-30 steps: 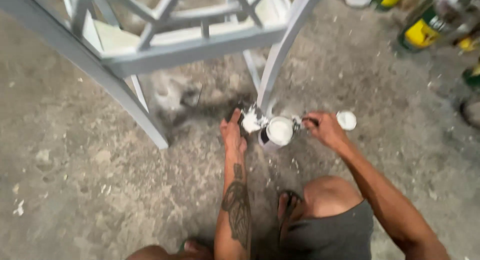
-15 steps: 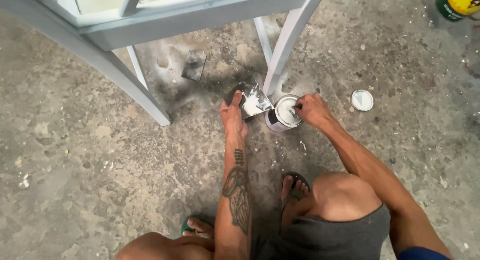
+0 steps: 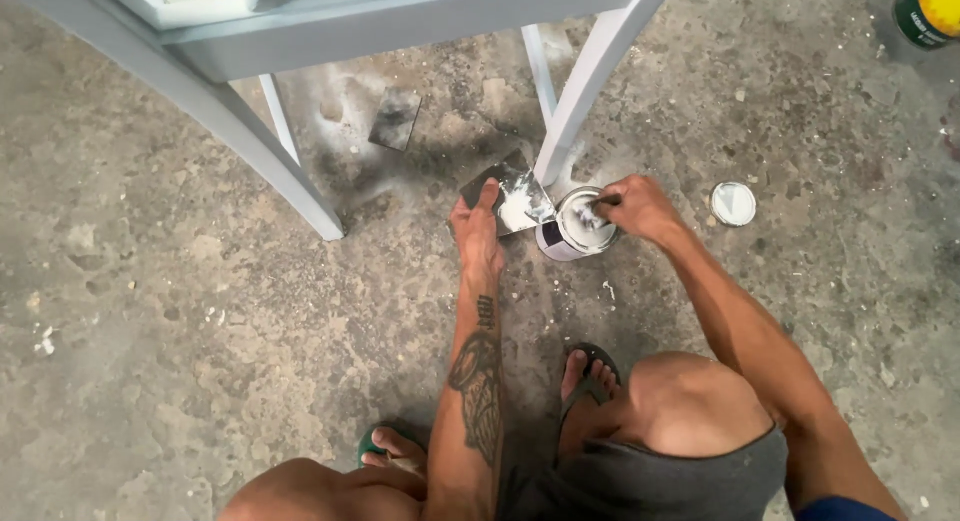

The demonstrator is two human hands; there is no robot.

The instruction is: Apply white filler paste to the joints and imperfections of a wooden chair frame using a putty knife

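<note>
My left hand [image 3: 478, 231] grips a flat metal scraper plate [image 3: 512, 196] smeared with white putty, held low over the concrete floor. My right hand [image 3: 636, 207] is closed on a small tool whose tip dips into an open can of white putty [image 3: 575, 226]. The can stands on the floor beside a leg of the pale grey metal frame [image 3: 585, 81]. Its round lid [image 3: 733, 203] lies on the floor to the right of my right hand.
A dark square piece [image 3: 395, 119] lies under the frame. Another slanted frame leg [image 3: 250, 136] runs down at left. A yellow and green can [image 3: 930, 11] stands at top right. My knees and sandalled feet [image 3: 588, 376] are below.
The view has shifted downward, so the frame sits higher in the picture. My right hand has gone from beside the can to over its mouth. The left hand stays on the scraper plate.
</note>
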